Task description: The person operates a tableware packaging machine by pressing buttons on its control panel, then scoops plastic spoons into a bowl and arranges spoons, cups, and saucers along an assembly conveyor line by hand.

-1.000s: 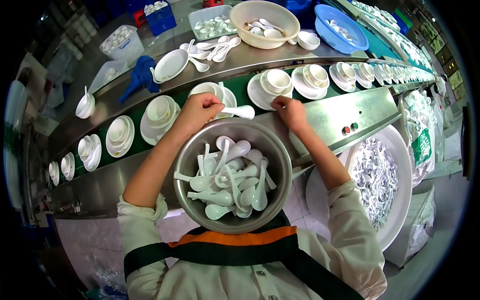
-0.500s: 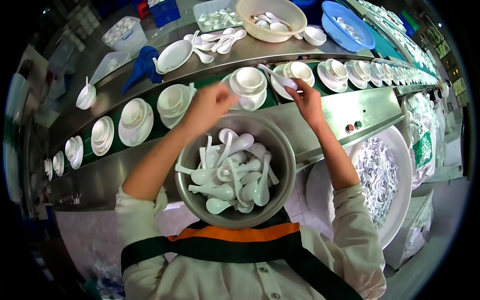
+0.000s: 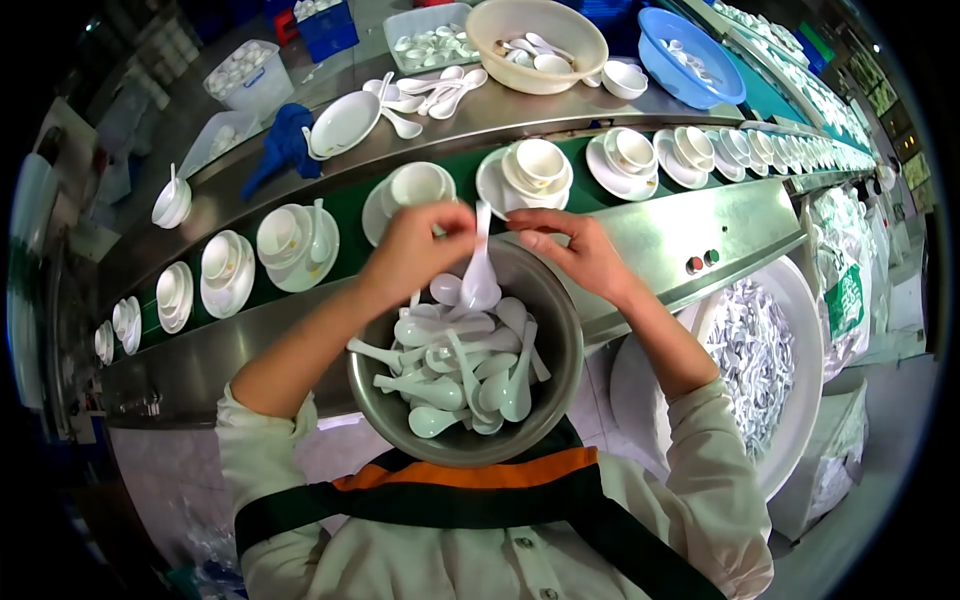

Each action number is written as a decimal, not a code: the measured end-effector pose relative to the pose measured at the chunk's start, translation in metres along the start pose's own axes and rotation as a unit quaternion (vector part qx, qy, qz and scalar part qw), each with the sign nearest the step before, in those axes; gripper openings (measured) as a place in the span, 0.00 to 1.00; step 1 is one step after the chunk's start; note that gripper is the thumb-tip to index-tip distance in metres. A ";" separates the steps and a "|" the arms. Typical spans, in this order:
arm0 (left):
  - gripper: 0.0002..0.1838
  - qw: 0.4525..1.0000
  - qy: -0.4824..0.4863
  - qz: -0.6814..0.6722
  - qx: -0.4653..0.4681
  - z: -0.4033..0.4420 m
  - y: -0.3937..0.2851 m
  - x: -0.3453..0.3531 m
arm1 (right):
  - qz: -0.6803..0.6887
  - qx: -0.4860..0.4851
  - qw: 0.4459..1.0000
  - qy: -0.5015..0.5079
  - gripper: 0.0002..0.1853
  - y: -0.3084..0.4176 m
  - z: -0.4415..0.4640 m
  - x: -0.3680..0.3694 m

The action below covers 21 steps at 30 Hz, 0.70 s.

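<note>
Fingers and thumb of my left hand [image 3: 425, 250] are closed at the handle of a white soup spoon [image 3: 481, 288]. The spoon's handle points up and its bowl hangs low over the far side of a steel basin [image 3: 570, 385]. Right of it, my right hand [image 3: 580, 252] has its fingers stretched and apart, holding nothing; its fingertips are by the lower edge of a plate [image 3: 490, 185] bearing cups. The basin holds many white spoons [image 3: 465, 370]. Just beyond my left hand sits another plate with a cup [image 3: 415, 185].
A green conveyor belt [image 3: 350, 225] carries plates with stacked cups and bowls. Behind it, a steel ledge bears loose spoons [image 3: 440, 90], a cream basin [image 3: 540, 75], a blue basin [image 3: 690, 85] and a blue cloth [image 3: 285, 145]. At right stands a white tub [image 3: 805, 400] of wrapped pieces.
The plate sets have shifted left along the belt. My right hand has come down and left and let go of its spoon. A spoon is now at my left hand over the basin.
</note>
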<state>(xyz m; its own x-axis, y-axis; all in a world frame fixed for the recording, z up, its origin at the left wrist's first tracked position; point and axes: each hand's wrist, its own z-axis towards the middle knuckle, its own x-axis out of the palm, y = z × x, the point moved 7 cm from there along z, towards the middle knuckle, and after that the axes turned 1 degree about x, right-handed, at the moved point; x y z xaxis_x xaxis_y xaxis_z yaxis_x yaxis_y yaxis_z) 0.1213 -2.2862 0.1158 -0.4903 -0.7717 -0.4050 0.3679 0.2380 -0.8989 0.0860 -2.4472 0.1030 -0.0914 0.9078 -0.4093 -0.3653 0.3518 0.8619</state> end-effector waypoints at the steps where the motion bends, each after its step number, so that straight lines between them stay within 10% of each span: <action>1: 0.06 0.995 -0.003 -0.094 -0.026 0.011 -0.002 -0.001 | 0.001 0.006 1.000 0.001 0.11 0.005 -0.001 0.004; 6: 0.08 0.958 -0.041 -0.281 -0.049 0.038 0.000 0.003 | 0.074 0.098 0.991 -0.046 0.10 -0.032 0.008 -0.017; 10: 0.07 0.981 0.111 0.040 -0.151 0.009 0.025 -0.006 | -0.293 0.142 0.941 -0.089 0.09 -0.089 0.014 -0.074; 14: 0.11 0.871 0.299 0.385 -0.067 -0.052 0.026 0.050 | -0.433 0.148 0.888 -0.056 0.11 -0.153 0.024 -0.074; 21: 0.09 0.938 0.157 0.308 0.021 -0.080 0.004 0.028 | -0.574 0.026 0.814 0.083 0.13 -0.042 0.075 0.013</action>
<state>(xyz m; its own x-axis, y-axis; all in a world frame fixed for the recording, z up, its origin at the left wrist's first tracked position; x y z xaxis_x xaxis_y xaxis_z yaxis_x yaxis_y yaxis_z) 0.0456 -2.2593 0.0876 -0.3799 -0.2825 -0.8808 0.6857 0.5532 -0.4731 0.1692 -2.4326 0.0839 0.1570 -0.0676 -0.9853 -0.2580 0.9602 -0.1070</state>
